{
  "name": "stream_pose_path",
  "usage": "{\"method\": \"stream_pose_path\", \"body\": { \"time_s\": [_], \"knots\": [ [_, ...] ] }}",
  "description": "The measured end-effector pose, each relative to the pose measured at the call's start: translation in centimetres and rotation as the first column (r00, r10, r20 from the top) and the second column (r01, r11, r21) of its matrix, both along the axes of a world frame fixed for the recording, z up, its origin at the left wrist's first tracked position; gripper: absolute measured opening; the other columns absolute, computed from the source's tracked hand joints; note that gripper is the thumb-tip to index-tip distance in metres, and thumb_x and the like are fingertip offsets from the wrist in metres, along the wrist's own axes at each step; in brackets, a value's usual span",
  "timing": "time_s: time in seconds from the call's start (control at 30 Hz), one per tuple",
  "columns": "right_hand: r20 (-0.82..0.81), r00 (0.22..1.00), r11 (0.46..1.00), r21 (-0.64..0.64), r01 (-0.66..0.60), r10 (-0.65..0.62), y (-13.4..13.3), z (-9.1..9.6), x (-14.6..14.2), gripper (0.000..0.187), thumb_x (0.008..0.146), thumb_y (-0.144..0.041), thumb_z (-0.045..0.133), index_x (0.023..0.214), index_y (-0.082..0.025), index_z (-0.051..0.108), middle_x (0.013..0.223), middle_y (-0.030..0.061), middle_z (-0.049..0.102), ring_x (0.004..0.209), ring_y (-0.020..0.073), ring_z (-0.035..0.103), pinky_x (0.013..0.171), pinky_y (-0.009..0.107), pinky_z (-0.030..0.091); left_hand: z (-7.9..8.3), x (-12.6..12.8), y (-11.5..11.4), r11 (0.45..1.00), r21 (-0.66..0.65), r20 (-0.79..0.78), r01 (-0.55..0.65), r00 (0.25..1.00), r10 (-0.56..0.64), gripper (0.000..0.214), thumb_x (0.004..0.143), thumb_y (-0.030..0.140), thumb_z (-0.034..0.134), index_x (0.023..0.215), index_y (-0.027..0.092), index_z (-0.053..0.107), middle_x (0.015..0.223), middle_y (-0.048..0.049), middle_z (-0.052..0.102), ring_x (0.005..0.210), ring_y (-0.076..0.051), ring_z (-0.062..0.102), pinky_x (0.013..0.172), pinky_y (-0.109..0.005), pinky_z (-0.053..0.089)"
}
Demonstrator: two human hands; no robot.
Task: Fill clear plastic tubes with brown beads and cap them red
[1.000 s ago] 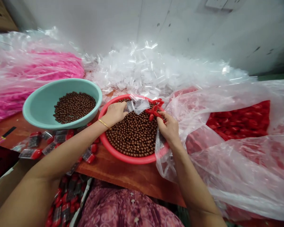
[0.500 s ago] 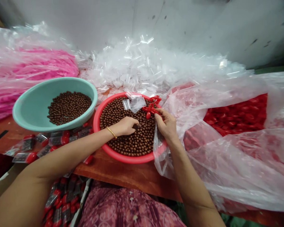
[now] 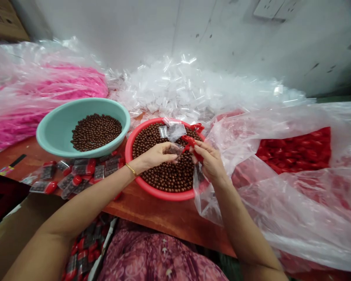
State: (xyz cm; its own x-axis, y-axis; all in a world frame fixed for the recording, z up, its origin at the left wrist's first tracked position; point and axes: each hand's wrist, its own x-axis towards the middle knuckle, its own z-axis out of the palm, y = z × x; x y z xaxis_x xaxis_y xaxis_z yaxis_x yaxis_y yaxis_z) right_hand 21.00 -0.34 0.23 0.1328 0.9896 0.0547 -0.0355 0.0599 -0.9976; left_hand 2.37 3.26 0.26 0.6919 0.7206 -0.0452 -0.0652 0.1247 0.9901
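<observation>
In mid-frame, the left hand pinches a small clear plastic box, long side pointing right, near shiny red plastic pieces pinched by the right hand.

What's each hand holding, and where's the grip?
Left hand: small clear plastic case, gripped at its left end. Right hand: glossy red plastic pieces; exact grip point hidden.

Reddish-brown bench carries teal bowl on left, red basin at middle; red-ended packs lie on near side of bowl, black strip beside them; clear cases heaped behind basin; bag of pink pieces at far left, bag of red pieces at right
</observation>
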Motion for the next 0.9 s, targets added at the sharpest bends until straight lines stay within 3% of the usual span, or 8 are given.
{"method": "stream_pose_path", "body": {
  "time_s": [0.1,0.2,0.3,0.4,0.5,0.6,0.7,0.9],
  "knots": [
    [-0.044,0.999,1.0,-0.024,0.004,-0.005,-0.2,0.2,-0.5,0.023,0.067,-0.039,0.064,0.079,-0.02,0.063,0.064,-0.0043,0.058,0.04,0.004,0.039,0.04,0.021,0.029,0.3,-0.5,0.3,0.94,0.34,-0.3,0.011,0.949,0.097,0.022,0.079,0.018,0.056,0.1,0.013,0.06,0.096,-0.0072,0.065,0.086,-0.016,0.061,0.08,-0.032,0.05],
    [-0.003,0.995,0.994,-0.048,0.101,-0.101,0.5,-0.5,0.0,0.025,0.065,-0.04,0.065,0.08,-0.02,0.063,0.061,-0.0058,0.056,0.039,0.0034,0.036,0.038,0.02,0.026,0.8,-1.5,0.8,0.704,0.655,-0.652,0.275,0.678,0.34,0.019,0.081,0.012,0.048,0.093,0.012,0.063,0.095,-0.0104,0.067,0.091,-0.021,0.063,0.082,-0.034,0.05],
    [0.01,0.993,0.99,-0.063,0.122,-0.122,1.1,-1.5,0.7,0.029,0.063,-0.043,0.064,0.081,-0.02,0.062,0.059,-0.0066,0.054,0.037,0.0035,0.034,0.036,0.02,0.024,1.1,-1.7,0.6,0.542,0.623,-0.782,0.564,0.479,0.4,0.025,0.083,0.008,0.04,0.086,0.011,0.066,0.089,-0.0134,0.068,0.084,-0.022,0.065,0.077,-0.032,0.05],
    [0.04,0.991,0.99,-0.046,0.132,-0.13,1.1,-2.0,0.9,0.032,0.065,-0.044,0.062,0.086,-0.02,0.063,0.061,-0.0064,0.055,0.038,0.0036,0.035,0.037,0.02,0.025,0.9,-0.5,0.1,0.479,0.582,-0.813,0.657,0.478,0.331,0.028,0.084,0.006,0.039,0.081,0.01,0.067,0.081,-0.0145,0.068,0.077,-0.022,0.066,0.072,-0.032,0.051],
    [0.078,0.989,0.991,-0.03,0.128,-0.125,0.8,-2.0,0.7,0.03,0.067,-0.042,0.061,0.088,-0.02,0.063,0.062,-0.0057,0.056,0.039,0.0038,0.036,0.038,0.02,0.028,0.5,0.5,0.3,0.553,0.572,-0.804,0.605,0.548,0.233,0.023,0.079,0.005,0.045,0.082,0.011,0.067,0.083,-0.0134,0.07,0.082,-0.024,0.067,0.076,-0.034,0.05],
    [0.064,0.99,0.992,-0.017,0.125,-0.124,0.6,-2.0,0.7,0.029,0.068,-0.042,0.061,0.088,-0.02,0.064,0.063,-0.0055,0.057,0.039,0.0039,0.038,0.039,0.02,0.029,0.3,0.3,1.3,0.771,0.494,-0.632,0.402,0.775,0.001,0.023,0.076,0.009,0.057,0.097,0.013,0.066,0.098,-0.0089,0.07,0.091,-0.019,0.065,0.084,-0.031,0.048],
    [0.01,0.993,0.993,-0.022,0.118,-0.118,0.7,-1.9,0.8,0.03,0.067,-0.041,0.063,0.088,-0.02,0.064,0.062,-0.006,0.058,0.038,0.0032,0.038,0.037,0.02,0.027,0.4,-0.5,1.8,0.956,0.222,-0.268,0.191,0.955,-0.129,0.029,0.075,0.015,0.061,0.103,0.012,0.063,0.102,-0.0067,0.069,0.09,-0.014,0.063,0.084,-0.027,0.048],
    [-0.134,0.991,0.996,-0.09,-0.005,-0.008,0.5,-0.9,0.5,0.026,0.063,-0.035,0.068,0.084,-0.02,0.063,0.065,-0.0057,0.059,0.04,0.0044,0.043,0.039,0.021,0.033,1.1,-0.4,0.4,0.975,-0.224,0.065,0.003,0.998,0.012,0.029,0.065,0.013,0.068,0.093,0.012,0.058,0.082,-0.0013,0.065,0.074,-0.009,0.062,0.072,-0.022,0.048]
  ]
}}
